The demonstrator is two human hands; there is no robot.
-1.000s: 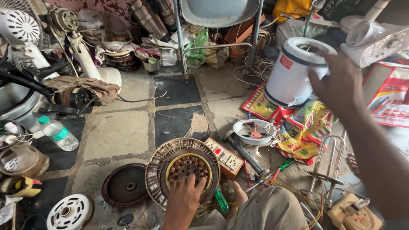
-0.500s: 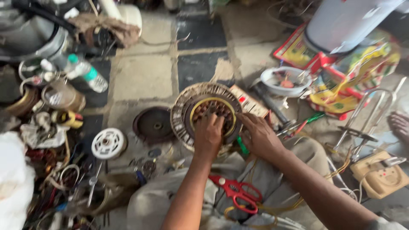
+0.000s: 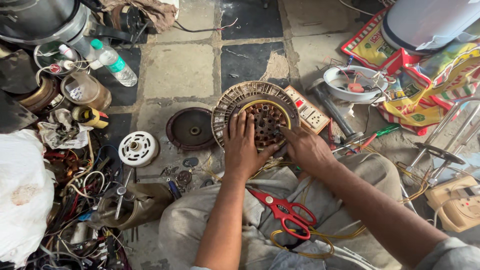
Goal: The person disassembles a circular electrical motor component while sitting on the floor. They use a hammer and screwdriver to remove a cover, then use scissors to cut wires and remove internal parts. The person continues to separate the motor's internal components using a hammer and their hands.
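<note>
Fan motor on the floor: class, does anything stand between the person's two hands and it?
Nothing visible does. The left hand lies flat on the fan motor, and the right hand touches its lower right edge. The red scissors lie apart on the lap.

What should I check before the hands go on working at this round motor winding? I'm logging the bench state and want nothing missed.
1. Left hand flat on the motor stator: ok.
2. Right hand fingertips at the stator's copper core: ok.
3. Stator resting steady against the lap: cannot tell.
4. Red scissors within reach on the lap: ok.
5. Yellow wires free of the scissor blades: not ok, they lie tangled under the handles.
6. Switch board disconnected: cannot tell.
</note>
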